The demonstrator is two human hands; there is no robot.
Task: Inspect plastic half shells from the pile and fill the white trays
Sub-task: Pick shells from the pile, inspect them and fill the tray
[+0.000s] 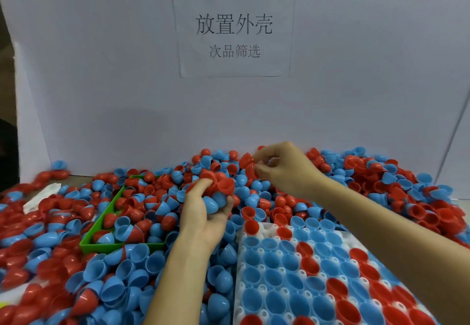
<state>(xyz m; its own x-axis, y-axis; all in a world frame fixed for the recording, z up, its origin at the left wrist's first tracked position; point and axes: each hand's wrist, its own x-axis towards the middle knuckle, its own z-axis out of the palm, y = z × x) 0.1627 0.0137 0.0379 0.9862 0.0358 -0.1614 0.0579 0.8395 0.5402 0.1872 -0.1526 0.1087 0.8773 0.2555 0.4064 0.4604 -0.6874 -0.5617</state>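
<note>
Shells everywhere, red and blue halves heaped across the table, thickest from your 9 o'clock round to 3. Crumpled white cloth lies at far 10 o'clock. Green bin next, at your 10 o'clock, half buried, holding mixed shells. Your left hand, near 12 o'clock, is palm-up, fingers curled round a handful: blue shells in the palm, red shell on top. Your right hand, just past it at 1 o'clock, pinches a red half shell by its rim. White tray sits at 5 o'clock under your right forearm, its pockets mostly filled. White board with paper sign stands behind.
</note>
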